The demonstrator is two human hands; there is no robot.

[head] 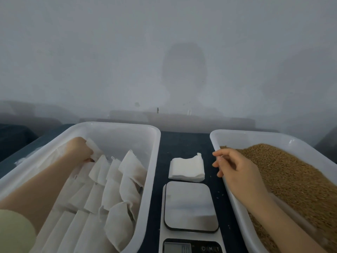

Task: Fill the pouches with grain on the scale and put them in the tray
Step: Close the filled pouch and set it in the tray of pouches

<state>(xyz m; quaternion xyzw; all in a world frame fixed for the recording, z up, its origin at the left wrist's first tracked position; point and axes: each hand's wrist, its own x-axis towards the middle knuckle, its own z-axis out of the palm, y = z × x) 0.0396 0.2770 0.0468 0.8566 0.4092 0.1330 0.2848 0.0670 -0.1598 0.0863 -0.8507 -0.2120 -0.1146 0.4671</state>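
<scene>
My left hand (80, 149) is deep in the left white tray (154, 161), closed on a filled white pouch (94, 147) at the far end of a row. Several filled pouches (125, 183) lie in rows in that tray. My right hand (237, 168) hovers over the near left rim of the right tray (215, 139), fingers loosely spread and holding nothing. That tray holds brown grain (284, 172). Between the trays, a stack of flat empty pouches (187, 168) lies on the dark table just beyond the scale (190, 205), whose steel plate is bare.
The dark table (184, 141) runs to a pale wall close behind the trays. A few loose grains lie scattered on the table beside the scale. The scale's display and buttons (191, 248) sit at the bottom edge of the view.
</scene>
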